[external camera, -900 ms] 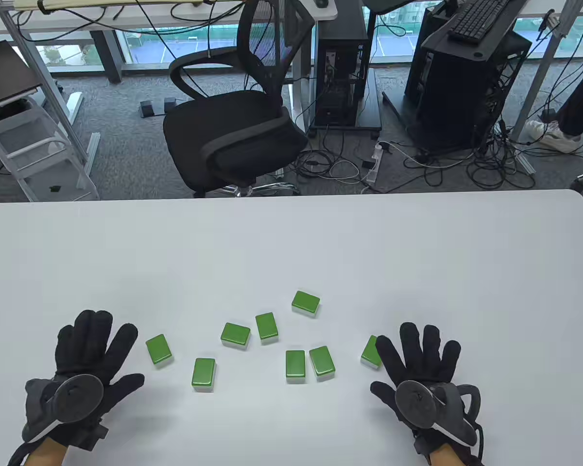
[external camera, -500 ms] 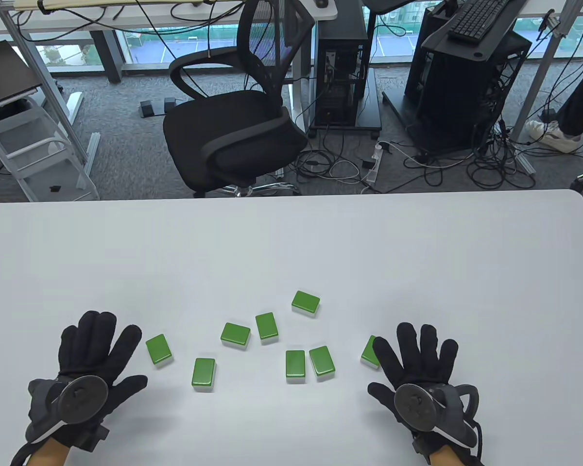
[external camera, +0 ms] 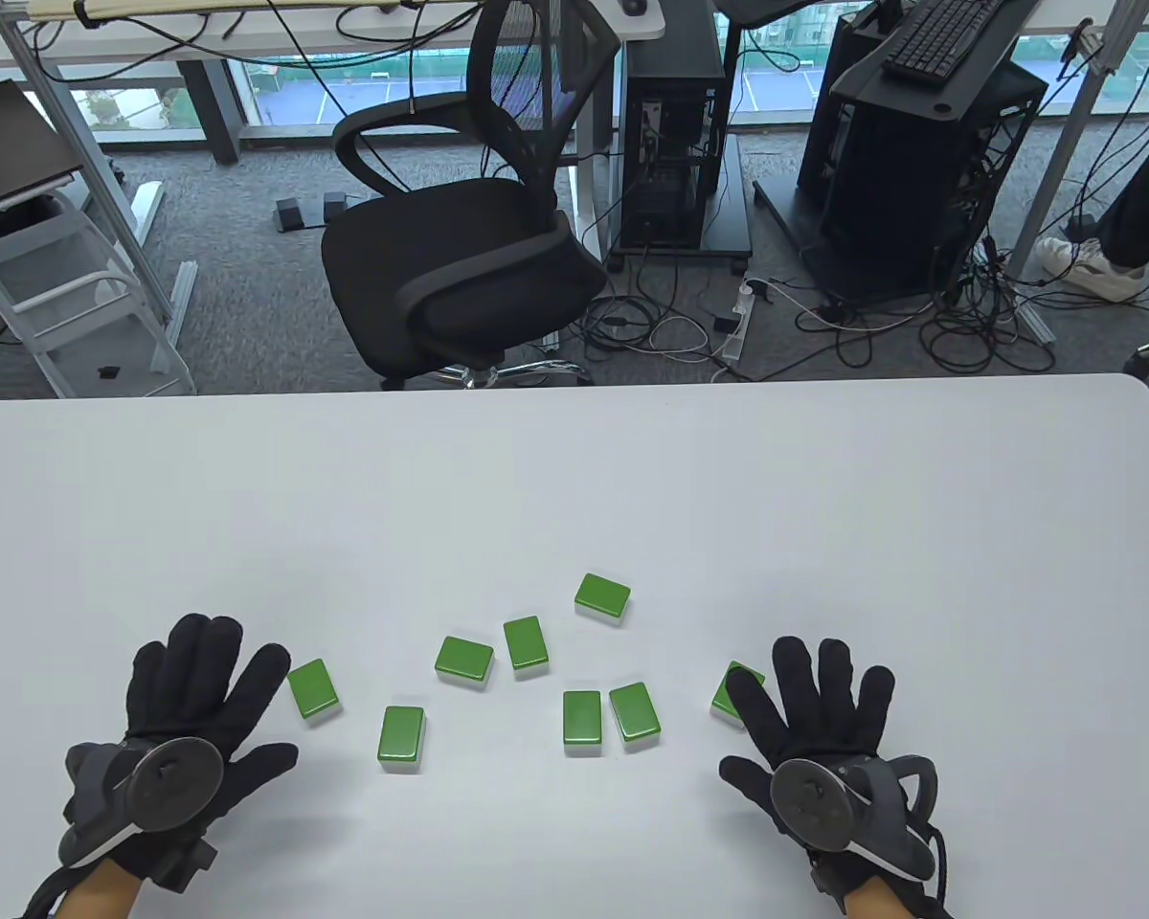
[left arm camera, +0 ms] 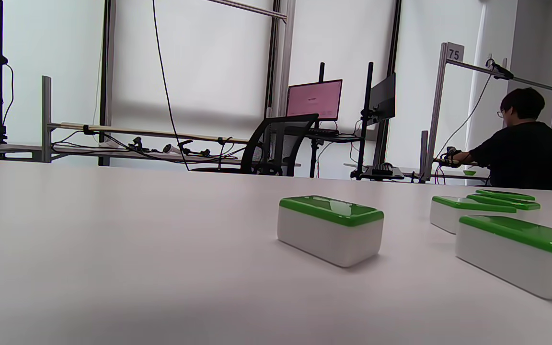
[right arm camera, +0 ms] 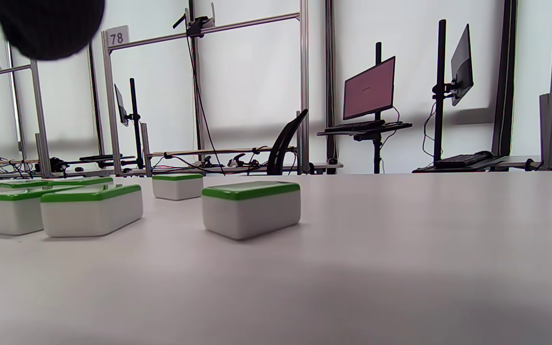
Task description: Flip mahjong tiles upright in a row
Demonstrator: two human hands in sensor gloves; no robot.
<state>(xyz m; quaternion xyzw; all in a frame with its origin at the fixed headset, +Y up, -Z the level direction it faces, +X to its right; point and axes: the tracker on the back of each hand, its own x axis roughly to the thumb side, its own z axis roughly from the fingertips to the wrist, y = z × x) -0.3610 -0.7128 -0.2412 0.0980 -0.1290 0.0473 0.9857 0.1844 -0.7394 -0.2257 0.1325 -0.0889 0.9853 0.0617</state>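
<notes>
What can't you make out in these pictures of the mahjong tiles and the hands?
- Tile faces: all lie green back up, in every view.
- Rightmost tile: table view, partly hidden by the right hand; contact unclear.
- Left hand: absent from the left wrist view.
- Far tiles: right wrist view, overlapping, uncountable.

I read this as an office turned data-collection lab. Beyond the white table (external camera: pixel 574 459) stands a black mesh chair (external camera: pixel 460 258) on grey carpet, with computer towers (external camera: pixel 675 144) to its right amid tangled cables (external camera: pixel 919 325) and a power strip (external camera: pixel 739 321). Past the chair I see numbered aluminium frames (78 (right arm camera: pixel 117 36), 75 (left arm camera: pixel 454 51)), monitors (right arm camera: pixel 369 88) on pole mounts, and a colleague (left arm camera: pixel 520 143) seated at another station. Behind the chair, floor-level windows (external camera: pixel 345 91) run along the wall.
</notes>
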